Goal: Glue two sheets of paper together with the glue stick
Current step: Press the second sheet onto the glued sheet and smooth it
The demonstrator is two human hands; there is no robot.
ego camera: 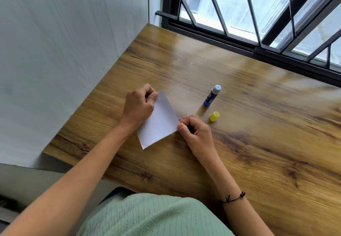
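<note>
White paper lies flat on the wooden table, turned like a diamond; I cannot tell whether it is one sheet or two stacked. My left hand pinches its far left corner with curled fingers. At the right corner my right hand pinches the edge the same way. An uncapped blue and white glue stick stands upright to the right of the paper, apart from both hands. Its yellow cap sits on the table just in front of it, close to my right hand.
A white wall runs along the table's left edge. A window with a black frame and bars lines the far edge. The table's near edge is at my body, where green clothing shows.
</note>
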